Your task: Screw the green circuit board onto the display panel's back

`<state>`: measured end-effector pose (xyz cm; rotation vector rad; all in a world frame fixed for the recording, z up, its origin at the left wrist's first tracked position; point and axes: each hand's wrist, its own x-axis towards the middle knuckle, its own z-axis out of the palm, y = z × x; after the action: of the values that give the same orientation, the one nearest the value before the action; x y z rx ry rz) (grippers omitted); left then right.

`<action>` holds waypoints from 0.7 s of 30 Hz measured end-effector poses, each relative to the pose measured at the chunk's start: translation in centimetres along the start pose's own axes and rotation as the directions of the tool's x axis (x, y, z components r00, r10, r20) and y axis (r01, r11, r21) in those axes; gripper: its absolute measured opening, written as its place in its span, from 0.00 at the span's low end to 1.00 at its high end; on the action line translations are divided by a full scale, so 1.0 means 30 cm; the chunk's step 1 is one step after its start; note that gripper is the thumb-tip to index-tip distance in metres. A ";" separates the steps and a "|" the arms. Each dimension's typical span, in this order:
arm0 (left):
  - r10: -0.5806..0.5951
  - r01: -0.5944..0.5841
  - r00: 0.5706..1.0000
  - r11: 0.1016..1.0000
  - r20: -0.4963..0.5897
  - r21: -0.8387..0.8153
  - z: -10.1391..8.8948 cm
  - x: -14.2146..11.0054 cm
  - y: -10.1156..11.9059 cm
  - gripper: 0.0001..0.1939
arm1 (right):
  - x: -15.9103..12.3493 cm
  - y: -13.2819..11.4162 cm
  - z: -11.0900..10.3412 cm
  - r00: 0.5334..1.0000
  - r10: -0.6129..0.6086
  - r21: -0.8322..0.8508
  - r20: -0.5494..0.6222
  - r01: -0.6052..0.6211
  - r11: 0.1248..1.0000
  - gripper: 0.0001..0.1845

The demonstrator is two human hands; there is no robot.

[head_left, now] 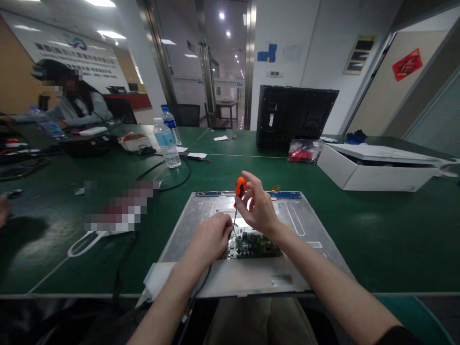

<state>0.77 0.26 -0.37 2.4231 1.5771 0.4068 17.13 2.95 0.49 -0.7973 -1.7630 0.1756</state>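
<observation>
A grey metal monitor back panel (309,230) lies flat on the green table in front of me. A green circuit board (257,245) sits on its near middle. My right hand (259,207) is closed round a screwdriver with an orange handle (240,186), held upright with its tip down at the board's left edge. My left hand (212,237) rests curled on the panel just left of the board, fingertips by the screwdriver's tip; what they pinch, if anything, is hidden.
A black monitor shell (293,117) stands at the back, with a white open box (373,167) to its right and a bag of red parts (304,151). Two water bottles (167,143) and a black cable (172,177) lie left. Another person (72,100) sits far left.
</observation>
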 end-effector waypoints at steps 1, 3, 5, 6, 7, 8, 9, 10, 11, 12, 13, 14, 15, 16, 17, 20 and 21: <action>0.001 -0.001 1.000 1.000 -0.002 0.000 0.000 0.000 0.000 0.07 | -0.002 0.000 0.001 1.000 0.006 0.008 -0.001 -0.006 1.000 0.31; -0.002 0.002 1.000 1.000 -0.005 0.001 -0.001 -0.001 0.002 0.07 | -0.004 0.002 0.002 1.000 0.006 0.013 0.007 -0.006 1.000 0.29; -0.006 0.006 1.000 1.000 -0.003 0.002 -0.005 -0.002 0.005 0.07 | -0.004 0.004 0.002 1.000 -0.009 0.006 0.003 0.009 1.000 0.29; -0.007 0.007 1.000 1.000 0.000 0.001 -0.007 -0.002 0.007 0.08 | -0.004 0.005 0.003 1.000 -0.021 0.001 -0.005 0.021 1.000 0.30; -0.006 0.006 1.000 1.000 0.003 0.000 -0.008 -0.003 0.009 0.08 | -0.003 0.006 0.003 0.999 -0.033 -0.003 -0.013 0.033 0.999 0.30; -0.006 0.006 1.000 1.000 0.005 -0.001 -0.010 -0.003 0.010 0.08 | -0.003 0.006 0.003 0.999 -0.042 -0.008 -0.021 0.042 0.999 0.29; -0.005 0.005 1.000 1.000 0.007 -0.001 -0.011 -0.003 0.010 0.07 | -0.002 0.007 0.003 0.999 -0.046 -0.014 -0.025 0.046 0.999 0.29; -0.006 0.006 1.000 1.000 0.007 0.000 -0.011 -0.003 0.011 0.07 | -0.001 0.006 0.003 0.999 -0.047 -0.019 -0.023 0.046 0.999 0.29; -0.007 0.007 1.000 1.000 0.007 0.001 -0.012 -0.003 0.012 0.07 | 0.000 0.005 0.002 0.999 -0.046 -0.025 -0.016 0.046 0.999 0.29; -0.009 0.009 1.000 1.000 0.006 0.004 -0.012 -0.003 0.012 0.07 | 0.000 0.004 0.002 0.999 -0.044 -0.028 -0.009 0.044 0.999 0.29; -0.008 0.008 1.000 1.000 0.005 0.006 -0.012 -0.003 0.012 0.07 | 0.000 0.003 0.002 0.999 -0.039 -0.027 0.000 0.039 0.999 0.30; -0.007 0.007 1.000 1.000 0.004 0.008 -0.012 -0.003 0.012 0.07 | 0.000 0.001 0.002 1.000 -0.029 -0.021 0.007 0.029 0.999 0.32; -0.007 0.007 1.000 1.000 0.006 0.009 -0.012 -0.003 0.012 0.07 | -0.001 0.000 0.002 1.000 -0.016 -0.012 0.012 0.016 1.000 0.34; -0.005 0.005 1.000 1.000 0.007 0.008 -0.012 -0.003 0.011 0.07 | -0.003 -0.001 0.003 1.000 -0.001 0.000 0.012 0.001 1.000 0.36; -0.002 0.002 1.000 1.000 0.009 0.007 -0.011 -0.003 0.011 0.07 | -0.004 -0.002 0.004 1.000 0.012 0.012 0.010 -0.012 1.000 0.37; 0.000 0.000 1.000 1.000 0.011 0.003 -0.009 -0.003 0.008 0.07 | -0.007 -0.001 0.005 1.000 0.022 0.038 0.007 -0.022 0.999 0.35; 0.000 0.000 1.000 1.000 0.010 0.004 -0.008 -0.003 0.007 0.07 | -0.008 0.000 0.005 1.000 0.017 0.037 0.010 -0.017 0.999 0.34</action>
<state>0.82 0.10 -0.08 2.4238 1.5756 0.3920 17.03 2.84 0.26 -0.7862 -1.7577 0.2237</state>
